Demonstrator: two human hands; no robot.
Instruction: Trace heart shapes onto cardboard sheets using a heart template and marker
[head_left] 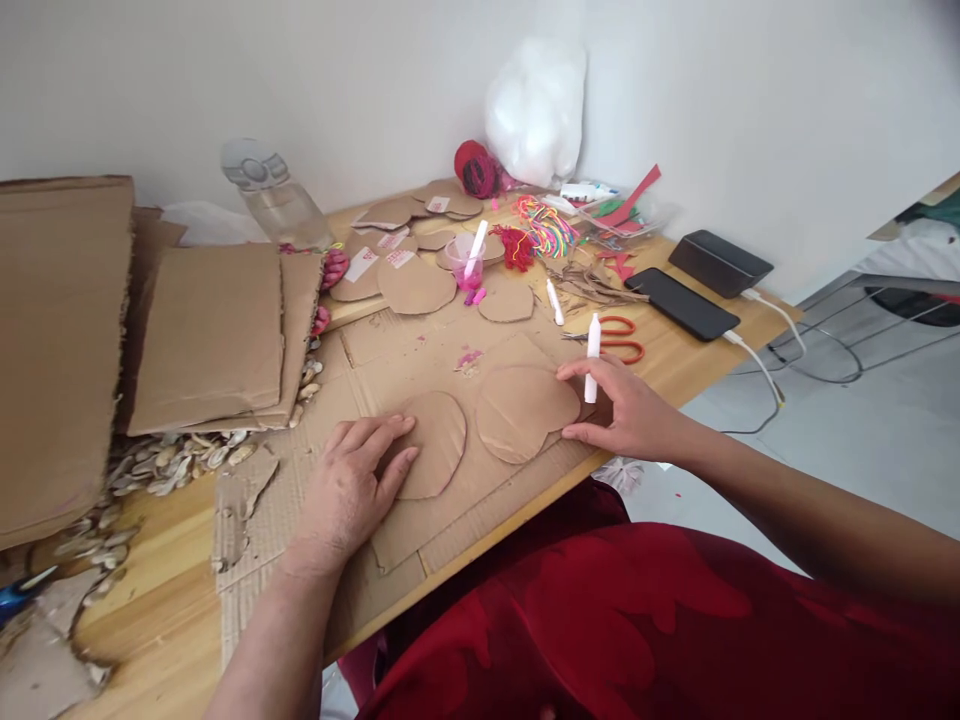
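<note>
My left hand (352, 490) lies flat with fingers spread on a round cardboard cutout (439, 440) on a large cardboard sheet (405, 360). My right hand (626, 410) holds a white pen-like tube (592, 355) upright between its fingers while thumb and forefinger touch the right edge of a heart-shaped cardboard cutout (521, 410). The two cutouts lie side by side near the table's front edge.
Stacked cardboard pieces (210, 335) and shells (172, 460) lie at the left. Further back are more cardboard cutouts (416, 285), a pink cup (469, 265), coloured string (547, 230), red scissors (619, 335), a phone (690, 303), a black box (720, 262), a bottle (274, 195) and a white bag (536, 110).
</note>
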